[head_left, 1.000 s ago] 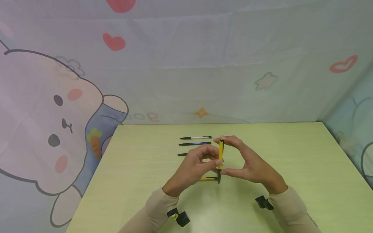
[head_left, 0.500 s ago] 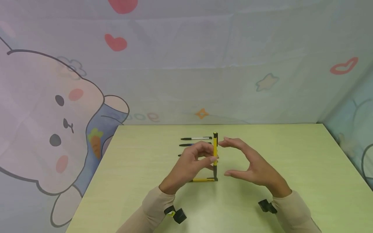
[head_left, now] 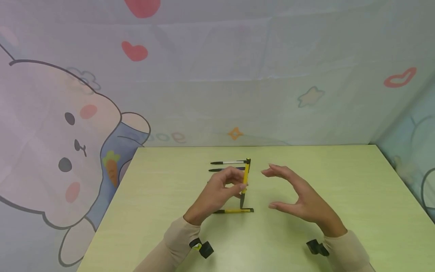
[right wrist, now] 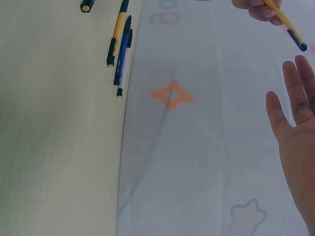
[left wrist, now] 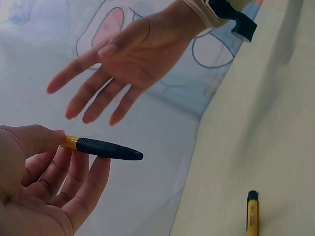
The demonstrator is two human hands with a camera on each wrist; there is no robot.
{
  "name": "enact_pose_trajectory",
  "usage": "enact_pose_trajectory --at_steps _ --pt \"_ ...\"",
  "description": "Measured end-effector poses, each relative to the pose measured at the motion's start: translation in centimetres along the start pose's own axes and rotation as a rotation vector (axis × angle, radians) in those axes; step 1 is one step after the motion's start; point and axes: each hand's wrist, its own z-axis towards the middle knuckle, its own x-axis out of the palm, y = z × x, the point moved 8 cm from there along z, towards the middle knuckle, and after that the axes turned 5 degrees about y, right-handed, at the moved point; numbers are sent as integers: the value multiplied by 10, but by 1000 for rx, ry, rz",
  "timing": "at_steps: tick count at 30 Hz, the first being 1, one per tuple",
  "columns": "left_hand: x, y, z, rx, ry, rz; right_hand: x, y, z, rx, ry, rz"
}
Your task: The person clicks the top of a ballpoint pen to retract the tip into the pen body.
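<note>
My left hand (head_left: pixel 217 192) pinches a yellow ballpoint pen (head_left: pixel 246 174) between thumb and fingers, clear of the table. Its black clip end points up and away, while the black tip points down toward me. In the left wrist view the pen's dark grip (left wrist: pixel 109 148) juts out past the fingers. To the right, my right hand (head_left: pixel 302 196) holds nothing, its thumb and fingers spread wide and apart from the pen. A second yellow pen (head_left: pixel 236 211) lies on the table below the left hand, partly hidden by it in the head view.
Beyond the left hand, a white pen (head_left: pixel 234 162) and a blue pen (head_left: pixel 231 169) lie side by side on the pale table (head_left: pixel 357 189). Another yellow pen (right wrist: pixel 118 34) beside them shows in the right wrist view. A printed cloth (head_left: pixel 217 75) hangs behind the table.
The right hand has let go of the pen's ends and drawn back to the right. The left hand has shifted slightly left with the pen, which now leans a little.
</note>
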Motion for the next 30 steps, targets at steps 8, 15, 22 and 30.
enact_pose_trajectory --at_steps 8,15,22,30 --pt "-10 15 0 -27 -10 92 -3 -6 -14 22 0 -13" --pt "-15 23 -1 -36 -13 249 -4 -8 -25 29 -2 -14" --pt "-19 27 0 -19 13 327 -5 -9 -34 25 -12 -11" --pt "-25 39 -1 -29 56 381 -7 -9 -41 59 -16 22"
